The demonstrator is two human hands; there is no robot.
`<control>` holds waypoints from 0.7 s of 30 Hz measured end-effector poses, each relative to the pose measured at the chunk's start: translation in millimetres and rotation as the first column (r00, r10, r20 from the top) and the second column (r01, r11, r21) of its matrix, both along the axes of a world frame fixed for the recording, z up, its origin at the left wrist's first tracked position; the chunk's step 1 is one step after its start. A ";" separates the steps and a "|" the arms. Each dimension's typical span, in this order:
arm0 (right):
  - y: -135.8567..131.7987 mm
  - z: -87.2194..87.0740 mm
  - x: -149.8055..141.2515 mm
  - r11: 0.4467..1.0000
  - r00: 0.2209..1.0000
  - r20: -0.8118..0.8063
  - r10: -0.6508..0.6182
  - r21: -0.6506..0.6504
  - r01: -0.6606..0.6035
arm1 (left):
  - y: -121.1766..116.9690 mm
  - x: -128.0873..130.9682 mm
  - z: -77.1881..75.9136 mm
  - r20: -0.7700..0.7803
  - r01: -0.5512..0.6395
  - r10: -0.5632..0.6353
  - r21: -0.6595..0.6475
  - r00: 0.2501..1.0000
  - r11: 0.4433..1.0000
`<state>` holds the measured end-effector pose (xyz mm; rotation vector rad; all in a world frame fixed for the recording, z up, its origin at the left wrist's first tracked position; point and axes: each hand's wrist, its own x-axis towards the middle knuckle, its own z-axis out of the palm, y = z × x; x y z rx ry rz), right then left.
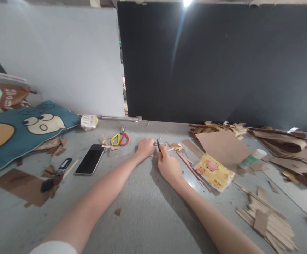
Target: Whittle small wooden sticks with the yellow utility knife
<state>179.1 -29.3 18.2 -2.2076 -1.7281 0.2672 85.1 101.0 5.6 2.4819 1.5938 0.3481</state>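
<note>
My right hand (169, 168) is wrapped round a black-and-yellow utility knife (158, 144), whose tip points away from me. Close beside it, my left hand (145, 149) is closed with the knuckles up, low over the table. What its fingers press or hold is too small to make out. Small wooden scraps (170, 148) and a bit of gold paper (176, 146) lie just right of the knife. Scissors with red and yellow handles (123, 139) rest left of my left hand, near some crossed wooden sticks (111, 147).
A phone (90, 159), keys (53, 180) and a blue cushion (31, 127) are at left. To the right lie a yellow tissue pack (214, 172), a glue stick (252, 158), brown cardboard (222, 146) and a pile of wooden sticks (275, 225). A dark panel (222, 63) stands behind.
</note>
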 end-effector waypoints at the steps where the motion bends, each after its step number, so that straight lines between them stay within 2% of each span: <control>1: -2.4 1.7 -0.7 1.000 1.000 0.003 0.000 -0.007 0.000 | -0.7 0.1 -0.6 0.013 -0.005 0.005 -0.007 1.000 1.000; 5: -9.8 3.1 -3.8 0.999 0.999 0.027 0.031 0.009 -0.031 | 1.6 -4.7 0.1 0.094 -0.077 0.081 -0.039 0.992 0.996; 8: -9.4 -3.7 -1.2 0.992 0.996 0.012 0.087 0.089 -0.088 | 6.8 -12.5 5.2 0.197 -0.146 0.154 -0.056 0.968 0.988; 12: -1.2 -18.0 14.4 0.967 0.989 -0.077 0.127 0.233 -0.106 | 4.2 -23.1 9.9 0.403 -0.151 0.188 -0.121 0.895 0.981; 16: 7.1 -27.3 29.9 0.906 0.954 -0.185 0.238 0.396 -0.149 | -15.9 -40.3 0.4 0.518 -0.099 0.201 -0.218 0.832 0.971; 17: 8.5 -28.2 31.8 0.896 0.941 -0.211 0.266 0.415 -0.160 | -21.4 -45.7 -3.5 0.560 -0.068 0.202 -0.251 0.803 0.966; 19: 10.6 -29.2 33.2 0.877 0.910 -0.257 0.324 0.442 -0.187 | -29.6 -55.3 -10.6 0.773 0.118 0.219 -0.355 0.596 0.928; 21: 12.4 -30.5 32.9 0.855 0.876 -0.286 0.388 0.468 -0.225 | -33.2 -61.1 -14.8 0.845 0.191 0.253 -0.377 0.471 0.906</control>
